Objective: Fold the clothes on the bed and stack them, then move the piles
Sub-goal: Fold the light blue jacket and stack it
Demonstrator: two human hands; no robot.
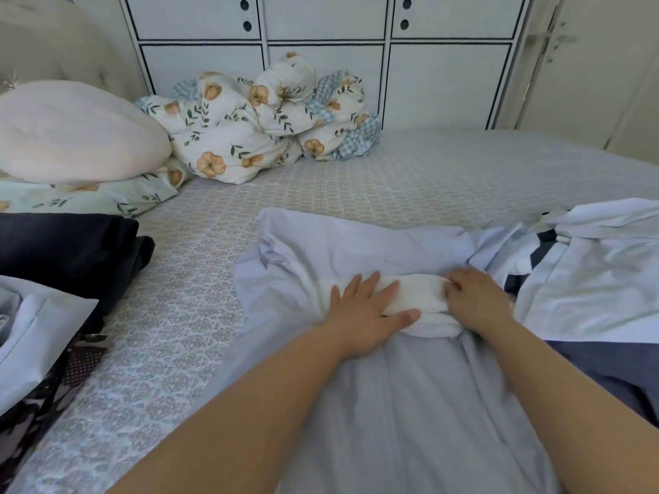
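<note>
A pale blue garment (356, 244) lies rumpled across the patterned bed sheet (199, 265) in front of me. A small white folded cloth (417, 294) sits on top of it. My left hand (363, 311) lies flat on the white cloth's left end with fingers spread. My right hand (478, 301) has its fingers curled onto the cloth's right end. More pale blue and white clothing with dark trim (592, 265) is heaped at the right. A folded dark navy pile (67, 251) rests at the left.
A pink pillow (75, 133) and a bundled floral duvet (264, 123) sit at the head of the bed. White cabinet doors (321, 30) stand behind. Light blue and dark patterned clothes (39, 340) lie at the near left edge.
</note>
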